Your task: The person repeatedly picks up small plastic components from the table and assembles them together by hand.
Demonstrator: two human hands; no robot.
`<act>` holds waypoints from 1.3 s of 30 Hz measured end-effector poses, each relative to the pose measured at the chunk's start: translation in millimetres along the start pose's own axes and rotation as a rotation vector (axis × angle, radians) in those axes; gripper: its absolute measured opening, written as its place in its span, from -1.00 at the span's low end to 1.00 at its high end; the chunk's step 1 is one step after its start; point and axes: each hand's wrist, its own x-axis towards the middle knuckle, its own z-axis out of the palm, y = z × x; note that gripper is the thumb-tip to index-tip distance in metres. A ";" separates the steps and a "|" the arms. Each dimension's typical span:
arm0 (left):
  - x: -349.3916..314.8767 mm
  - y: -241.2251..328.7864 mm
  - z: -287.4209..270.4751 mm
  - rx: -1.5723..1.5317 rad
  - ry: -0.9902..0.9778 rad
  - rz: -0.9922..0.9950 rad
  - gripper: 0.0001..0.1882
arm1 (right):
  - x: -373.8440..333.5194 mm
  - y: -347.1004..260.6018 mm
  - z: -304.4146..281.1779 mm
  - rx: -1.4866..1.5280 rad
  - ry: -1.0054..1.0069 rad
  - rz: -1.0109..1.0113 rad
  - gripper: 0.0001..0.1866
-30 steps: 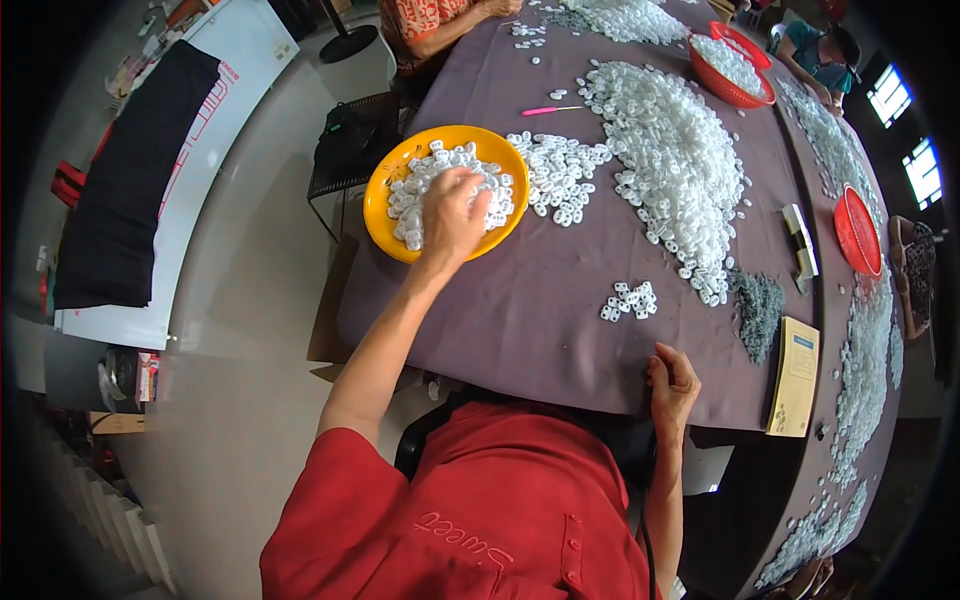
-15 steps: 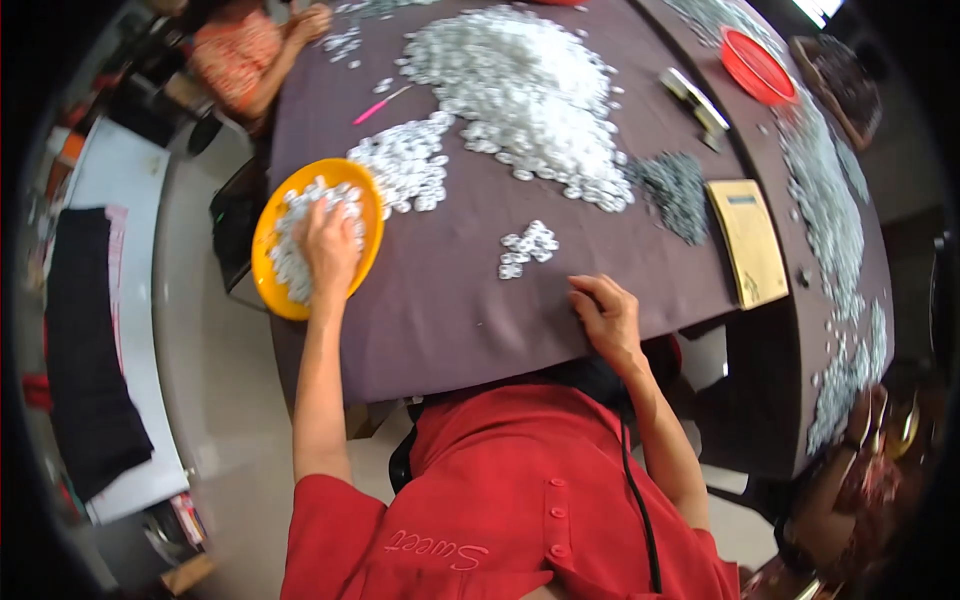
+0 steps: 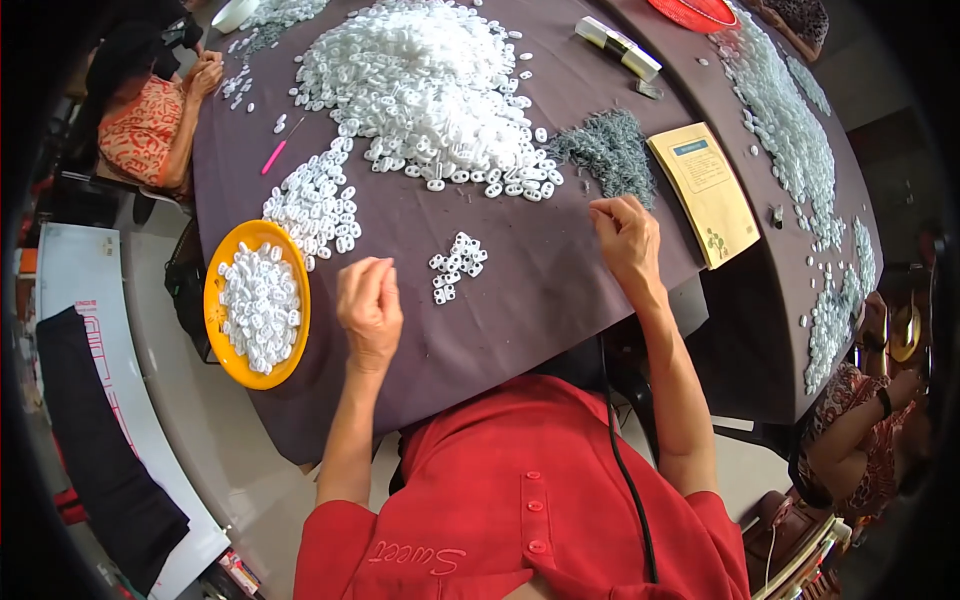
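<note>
My left hand (image 3: 370, 310) is raised over the near left of the table, its fingers curled together; whatever they hold is hidden. To its left, a yellow oval bowl (image 3: 216, 330) holds many small white oval plastic pieces with two holes. My right hand (image 3: 628, 240) is closed too, beside the grey heap of small scraps (image 3: 612, 150), and I cannot make out anything in it. Between my hands lies a small cluster of white two-holed pieces (image 3: 460, 262). Beyond the bowl is a loose patch of such pieces (image 3: 318, 205), and a large white heap (image 3: 430, 95) spreads behind.
The dark cloth-covered table (image 3: 520, 300) bears a pink-handled pick (image 3: 273, 157), a clear and black case (image 3: 618, 48) and a tan booklet (image 3: 705, 195). More pale pieces (image 3: 790, 150) and a red basket (image 3: 692, 12) are at right. Another person (image 3: 150, 140) works at far left.
My left hand has come out of the yellow bowl and moved right, its fingers now closed. My right hand has moved up and closed beside the grey heap. The view has shifted.
</note>
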 end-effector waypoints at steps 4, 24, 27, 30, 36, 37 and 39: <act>-17.4 9.8 23.3 -0.142 -0.038 -0.130 -0.91 | 12.2 -10.3 2.2 -0.052 -0.077 -0.050 -0.93; -22.0 7.5 32.2 -0.133 0.017 -0.169 -0.86 | 29.5 -71.0 104.2 -0.222 -0.342 -0.299 -0.88; -24.2 6.5 31.1 -0.143 0.016 -0.191 -0.85 | 16.4 -65.2 83.2 -0.018 -0.227 -0.240 -0.93; -25.4 2.6 33.4 -0.138 0.006 -0.193 -0.85 | -4.4 -55.5 60.5 0.163 -0.166 -0.190 -0.95; -7.1 7.9 33.1 -0.077 -0.123 -0.180 -0.81 | -39.2 -46.1 36.3 0.297 -0.148 0.055 -0.91; -5.9 8.7 32.6 -0.065 -0.161 -0.180 -0.81 | -43.1 -43.6 37.3 0.302 -0.146 0.057 -0.91; -2.8 10.5 31.8 -0.051 -0.199 -0.176 -0.81 | -48.2 -39.2 39.4 0.346 -0.163 0.102 -0.90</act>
